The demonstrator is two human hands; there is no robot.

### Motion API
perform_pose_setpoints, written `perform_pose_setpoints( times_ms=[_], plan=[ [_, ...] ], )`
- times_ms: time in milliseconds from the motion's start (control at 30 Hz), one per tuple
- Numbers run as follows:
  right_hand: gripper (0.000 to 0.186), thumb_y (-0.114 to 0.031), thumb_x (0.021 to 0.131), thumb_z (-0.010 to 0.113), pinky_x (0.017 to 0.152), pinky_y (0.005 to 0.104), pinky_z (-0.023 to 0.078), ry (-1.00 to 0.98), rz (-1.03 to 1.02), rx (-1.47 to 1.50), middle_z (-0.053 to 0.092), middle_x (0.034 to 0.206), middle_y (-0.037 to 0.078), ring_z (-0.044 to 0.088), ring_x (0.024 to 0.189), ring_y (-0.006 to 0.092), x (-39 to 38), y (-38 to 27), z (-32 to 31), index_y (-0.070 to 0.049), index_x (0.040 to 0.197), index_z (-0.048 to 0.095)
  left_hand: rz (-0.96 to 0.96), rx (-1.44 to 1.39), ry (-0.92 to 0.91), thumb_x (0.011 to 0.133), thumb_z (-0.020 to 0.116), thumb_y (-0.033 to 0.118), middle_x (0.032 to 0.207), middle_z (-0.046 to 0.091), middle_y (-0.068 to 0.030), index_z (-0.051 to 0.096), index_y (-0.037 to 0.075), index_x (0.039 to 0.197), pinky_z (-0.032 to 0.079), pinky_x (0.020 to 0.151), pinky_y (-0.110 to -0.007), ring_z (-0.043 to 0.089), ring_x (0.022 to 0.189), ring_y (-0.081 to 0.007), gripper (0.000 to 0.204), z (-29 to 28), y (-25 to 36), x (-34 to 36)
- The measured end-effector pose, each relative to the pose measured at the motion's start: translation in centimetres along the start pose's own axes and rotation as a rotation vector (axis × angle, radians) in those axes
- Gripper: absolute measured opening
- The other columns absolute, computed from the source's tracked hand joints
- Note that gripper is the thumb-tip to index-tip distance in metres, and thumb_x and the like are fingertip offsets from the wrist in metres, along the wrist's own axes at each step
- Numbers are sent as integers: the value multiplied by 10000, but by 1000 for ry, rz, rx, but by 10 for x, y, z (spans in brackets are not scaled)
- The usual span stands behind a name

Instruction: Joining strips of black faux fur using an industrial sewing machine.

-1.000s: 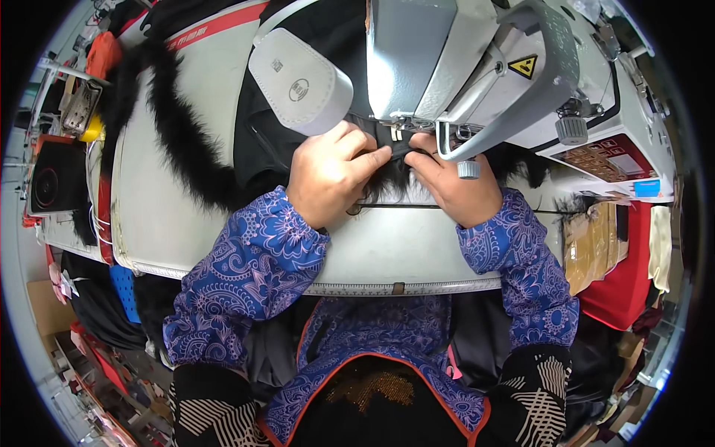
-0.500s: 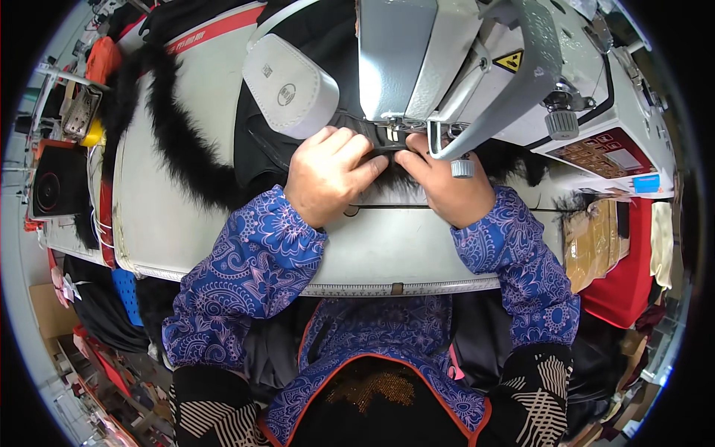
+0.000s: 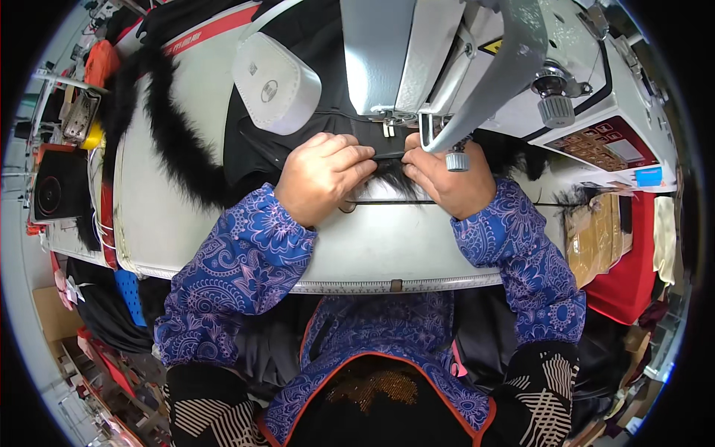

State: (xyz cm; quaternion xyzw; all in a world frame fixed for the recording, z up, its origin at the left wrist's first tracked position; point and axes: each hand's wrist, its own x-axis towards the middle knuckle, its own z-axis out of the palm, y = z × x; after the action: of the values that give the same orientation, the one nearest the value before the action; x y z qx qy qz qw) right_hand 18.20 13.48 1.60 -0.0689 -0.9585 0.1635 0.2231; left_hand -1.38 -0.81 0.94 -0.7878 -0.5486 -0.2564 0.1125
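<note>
With fingers closed on the black fabric (image 3: 272, 141) along its edge, my left hand (image 3: 324, 175) lies just left of the sewing machine's presser foot (image 3: 389, 127). My right hand (image 3: 450, 179) pinches that fabric to the right of the foot, partly behind the machine's grey guard (image 3: 503, 74). A strip of black fur trim (image 3: 395, 175) shows between my hands. The grey machine head (image 3: 376, 59) stands over them.
A long fluffy black strip (image 3: 179, 149) lies on the pale table (image 3: 387, 238) at left. A white padded piece (image 3: 275, 86) hangs beside the machine. A control panel (image 3: 599, 145), a tan taped package (image 3: 596, 238) and a red bin (image 3: 633, 261) are at right; a black speaker (image 3: 56, 186) is at far left.
My left hand has shifted left, opening a wider gap to my right hand, which stays on the fabric. The machine head and white piece appear somewhat farther left in the view.
</note>
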Motion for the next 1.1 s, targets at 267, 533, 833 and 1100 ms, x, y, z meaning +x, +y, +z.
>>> perform_pose_setpoints(
  times_ms=[267,533,833,1100],
  plan=[
    [165,-110,800,728,738,386,521,-96,111,-98,658,875,77,656,811,285,8,-4,0,-59,944,667,-57,-45,74,662,679,94,957,690,-64,695,39,900,558,771,-344,663,933,-225,245,4,7,1],
    [273,-27,738,776,756,386,524,2,13,5,652,878,82,657,832,269,2,3,7,-54,991,676,-139,-103,86,635,710,21,893,664,-69,690,45,934,556,722,-328,646,850,-228,300,2,5,3],
    [257,-47,752,793,721,361,543,48,-50,-31,662,892,60,665,818,245,7,0,-2,-77,992,707,-225,-161,99,642,737,2,839,615,-51,678,43,891,532,686,-350,608,795,-229,259,3,6,7],
    [143,-98,810,796,670,313,539,167,-2,54,691,832,80,679,741,196,4,16,10,-39,910,712,-146,-73,106,693,733,50,905,637,-36,679,57,911,521,727,-341,612,825,-222,225,7,-3,16]
  ],
)
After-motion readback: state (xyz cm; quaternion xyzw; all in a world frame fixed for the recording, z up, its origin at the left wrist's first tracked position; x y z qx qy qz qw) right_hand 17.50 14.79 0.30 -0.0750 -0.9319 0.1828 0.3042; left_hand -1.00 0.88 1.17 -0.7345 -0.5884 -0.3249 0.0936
